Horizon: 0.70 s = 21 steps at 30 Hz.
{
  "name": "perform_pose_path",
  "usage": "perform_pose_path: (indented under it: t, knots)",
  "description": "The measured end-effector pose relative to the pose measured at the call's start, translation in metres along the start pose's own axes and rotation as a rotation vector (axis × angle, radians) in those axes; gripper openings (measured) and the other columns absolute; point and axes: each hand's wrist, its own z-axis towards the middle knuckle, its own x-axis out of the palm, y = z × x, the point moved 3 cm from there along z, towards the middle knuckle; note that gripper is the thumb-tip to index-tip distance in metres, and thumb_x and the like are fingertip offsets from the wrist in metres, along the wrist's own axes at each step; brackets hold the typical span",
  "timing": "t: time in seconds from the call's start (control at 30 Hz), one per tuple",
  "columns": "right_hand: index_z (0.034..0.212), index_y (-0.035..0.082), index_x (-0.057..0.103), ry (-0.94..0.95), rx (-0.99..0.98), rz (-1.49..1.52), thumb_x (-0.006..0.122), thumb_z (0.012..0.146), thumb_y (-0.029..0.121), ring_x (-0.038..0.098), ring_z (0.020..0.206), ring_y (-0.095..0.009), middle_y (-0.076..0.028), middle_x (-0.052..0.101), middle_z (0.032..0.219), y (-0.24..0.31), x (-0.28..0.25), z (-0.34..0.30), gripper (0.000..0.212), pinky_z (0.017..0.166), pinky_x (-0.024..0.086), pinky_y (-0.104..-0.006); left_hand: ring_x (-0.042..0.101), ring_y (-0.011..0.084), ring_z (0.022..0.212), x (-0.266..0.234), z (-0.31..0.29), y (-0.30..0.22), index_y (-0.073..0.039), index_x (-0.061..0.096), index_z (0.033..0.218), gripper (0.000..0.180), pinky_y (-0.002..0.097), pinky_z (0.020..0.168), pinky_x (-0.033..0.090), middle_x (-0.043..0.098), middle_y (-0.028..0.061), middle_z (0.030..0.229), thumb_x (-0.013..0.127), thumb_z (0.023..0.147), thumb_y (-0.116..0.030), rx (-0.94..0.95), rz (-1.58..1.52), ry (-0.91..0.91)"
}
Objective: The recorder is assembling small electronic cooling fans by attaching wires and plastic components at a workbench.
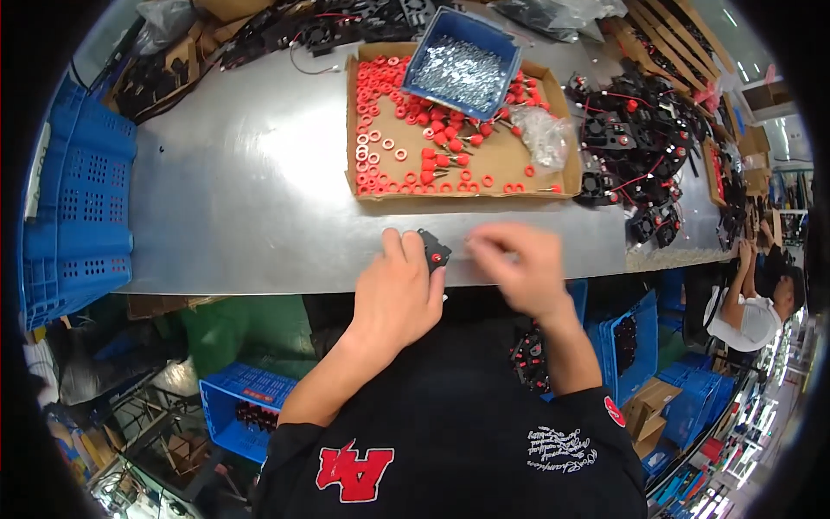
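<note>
Cardboard tray (506, 164) fills the far middle of the desk (225, 233) in the head view, holding loose red rings (370, 76), red-capped pieces (443, 161) and a clear plastic bag (546, 143). Across its far side sits a tilted blue bin (454, 102) heaped with small silver pieces (458, 71). A perforated blue crate (82, 199) stands at the left; black assemblies (635, 138) with fans and wires pile up right of the tray.

The left hand (398, 290) reaches forward near the desk's front edge, fingers and thumb closed around a black part (434, 246) with a red spot, nearer the person than the tray. Just right of it, the right hand (529, 268) is blurred, fingers curled, thumb turned inward; whether it grips anything I cannot tell.
</note>
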Motion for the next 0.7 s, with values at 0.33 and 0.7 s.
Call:
perform_pose_path:
  t: [0.33,0.7]
  knots:
    - [0.097,0.004,0.072,0.061,-0.460,-0.245,0.075,0.074,0.000,0.070,0.082,-0.026,-0.010,0.072,0.097,0.003,0.030,-0.012,0.024,0.071,0.057,-0.0346,0.064,0.0336,0.068,0.002,-0.001,-0.001,0.001,0.045,0.097,0.034,0.0409,0.057,0.053,0.050,0.0194,0.095,0.067,0.085,-0.021,0.072,0.057,-0.061]
    - [0.103,0.004,0.071,-0.127,-0.354,-0.158,0.071,0.078,0.001,0.067,0.086,-0.028,-0.011,0.069,0.102,-0.007,0.047,-0.036,0.025,0.074,0.054,-0.0356,0.062,0.0389,0.077,-0.001,-0.006,0.011,0.001,0.047,0.104,0.040,0.0457,0.062,0.052,0.053,0.0205,0.096,0.071,0.084,-0.023,0.045,-0.077,-0.148]
